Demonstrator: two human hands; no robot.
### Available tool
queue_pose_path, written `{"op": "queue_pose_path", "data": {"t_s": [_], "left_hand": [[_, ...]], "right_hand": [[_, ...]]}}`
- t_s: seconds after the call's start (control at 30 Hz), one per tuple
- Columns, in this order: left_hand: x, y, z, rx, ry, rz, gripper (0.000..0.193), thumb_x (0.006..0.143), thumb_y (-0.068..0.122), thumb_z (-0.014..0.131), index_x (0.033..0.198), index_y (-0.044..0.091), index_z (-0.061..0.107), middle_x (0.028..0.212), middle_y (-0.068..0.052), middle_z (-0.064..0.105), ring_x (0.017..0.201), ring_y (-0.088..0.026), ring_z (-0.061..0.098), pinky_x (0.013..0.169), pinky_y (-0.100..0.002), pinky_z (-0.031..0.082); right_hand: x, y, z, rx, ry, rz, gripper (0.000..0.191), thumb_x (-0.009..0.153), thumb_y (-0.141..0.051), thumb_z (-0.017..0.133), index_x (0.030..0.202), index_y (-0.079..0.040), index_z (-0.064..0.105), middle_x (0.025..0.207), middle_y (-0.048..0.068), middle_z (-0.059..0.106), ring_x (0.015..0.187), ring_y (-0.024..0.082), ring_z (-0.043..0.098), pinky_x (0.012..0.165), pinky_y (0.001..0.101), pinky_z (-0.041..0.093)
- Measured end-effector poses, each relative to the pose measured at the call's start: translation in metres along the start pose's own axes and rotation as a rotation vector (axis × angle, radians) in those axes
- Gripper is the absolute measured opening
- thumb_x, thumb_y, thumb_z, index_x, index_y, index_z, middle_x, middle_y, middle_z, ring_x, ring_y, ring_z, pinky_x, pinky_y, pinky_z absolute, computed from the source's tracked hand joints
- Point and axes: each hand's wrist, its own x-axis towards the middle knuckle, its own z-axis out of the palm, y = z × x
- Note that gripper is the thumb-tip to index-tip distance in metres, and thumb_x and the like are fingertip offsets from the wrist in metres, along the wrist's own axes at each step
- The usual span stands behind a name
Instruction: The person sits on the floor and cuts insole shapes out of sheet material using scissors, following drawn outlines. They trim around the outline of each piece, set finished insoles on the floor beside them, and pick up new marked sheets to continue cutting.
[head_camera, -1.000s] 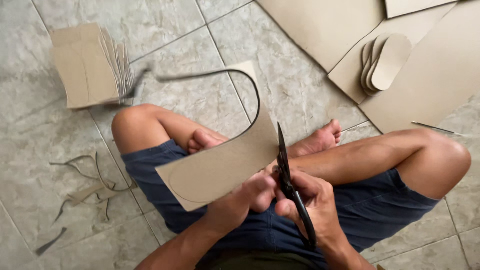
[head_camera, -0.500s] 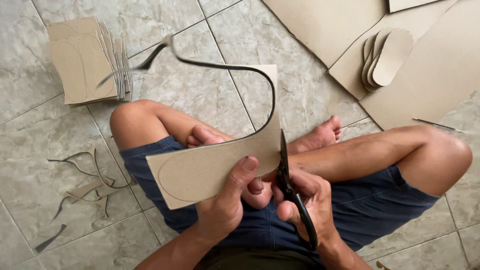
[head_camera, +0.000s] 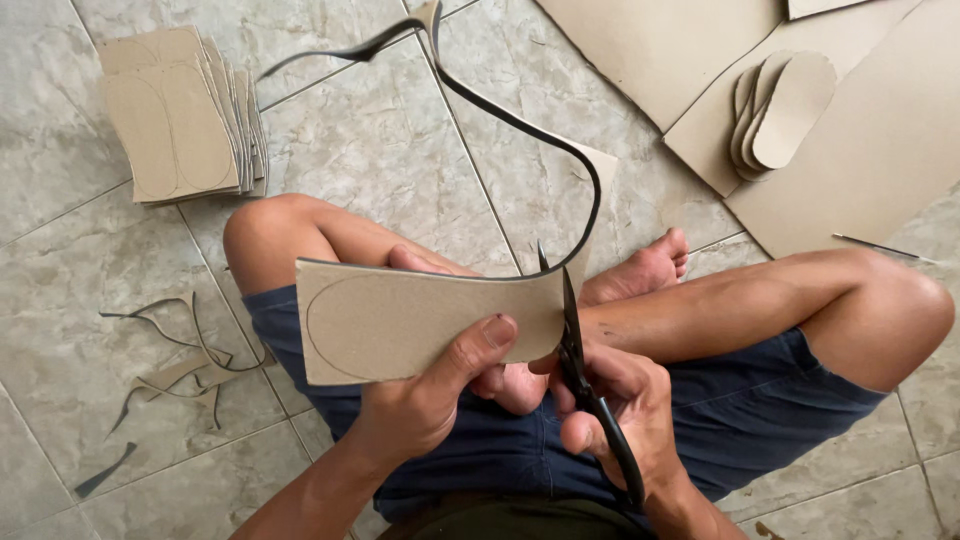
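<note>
My left hand (head_camera: 420, 400) has rotated the card (head_camera: 400, 320), thumb pinching it; right hand (head_camera: 610, 410) grips scissors (head_camera: 585, 380); offcut strip (head_camera: 500, 110) longer, cut progressing.

We see a stack of marked cardboard rectangles (head_camera: 180, 112) on the tiled floor (head_camera: 400, 150); cut sole shapes (head_camera: 785, 110) lie on large sheets (head_camera: 880, 150); thin offcuts (head_camera: 170, 370), perhaps trimmings, lie scattered.

Grey marbled floor tiles (head_camera: 400, 150), pale grout lines, soft even daylight, no furniture visible.
</note>
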Motion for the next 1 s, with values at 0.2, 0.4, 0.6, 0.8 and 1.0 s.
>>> {"op": "queue_pose_path", "data": {"t_s": [0.2, 0.4, 0.6, 0.8, 1.0], "left_hand": [[0.004, 0.006, -0.006, 0.098, -0.076, 0.054, 0.019, 0.101, 0.014, 0.069, 0.085, 0.003, 0.068, 0.068, 0.0, 0.061, 0.06, -0.008, 0.055, 0.055, -0.024, 0.044], [0.008, 0.016, -0.018, 0.204, -0.099, -0.103, 0.018, 0.094, 0.014, 0.073, 0.081, 0.002, 0.07, 0.062, 0.0, 0.062, 0.054, -0.009, 0.058, 0.047, -0.024, 0.045], [0.02, 0.028, -0.026, 0.252, -0.203, -0.161, 0.019, 0.093, 0.018, 0.074, 0.081, 0.003, 0.073, 0.06, 0.0, 0.062, 0.052, -0.008, 0.056, 0.046, -0.024, 0.043], [0.026, 0.038, -0.028, 0.323, -0.25, -0.303, 0.015, 0.089, 0.018, 0.075, 0.085, 0.004, 0.079, 0.057, 0.0, 0.063, 0.05, -0.007, 0.056, 0.044, -0.025, 0.044], [0.04, 0.047, -0.039, 0.323, -0.366, -0.228, 0.014, 0.088, 0.016, 0.077, 0.083, 0.002, 0.075, 0.058, -0.001, 0.063, 0.049, -0.007, 0.056, 0.042, -0.024, 0.042]], "right_hand": [[0.006, -0.003, -0.001, 0.019, -0.052, -0.127, 0.084, 0.078, -0.08, 0.072, 0.105, 0.0, 0.066, 0.087, -0.002, 0.058, 0.078, 0.008, 0.05, 0.068, 0.0242, 0.039], [0.0, 0.001, -0.005, 0.01, -0.058, -0.009, 0.085, 0.072, -0.077, 0.076, 0.103, 0.001, 0.07, 0.081, 0.001, 0.058, 0.073, 0.011, 0.05, 0.063, 0.0268, 0.038], [0.0, 0.006, -0.01, -0.034, -0.102, -0.034, 0.082, 0.076, -0.078, 0.075, 0.101, 0.001, 0.069, 0.085, 0.001, 0.058, 0.078, 0.011, 0.05, 0.067, 0.0263, 0.038], [0.001, -0.001, -0.011, -0.01, -0.132, -0.025, 0.087, 0.075, -0.08, 0.073, 0.108, 0.001, 0.067, 0.091, 0.0, 0.058, 0.085, 0.011, 0.052, 0.073, 0.027, 0.042], [0.0, 0.0, -0.013, -0.016, -0.142, 0.011, 0.087, 0.07, -0.078, 0.076, 0.108, 0.0, 0.072, 0.082, -0.002, 0.058, 0.075, 0.009, 0.05, 0.064, 0.0253, 0.039]]}}
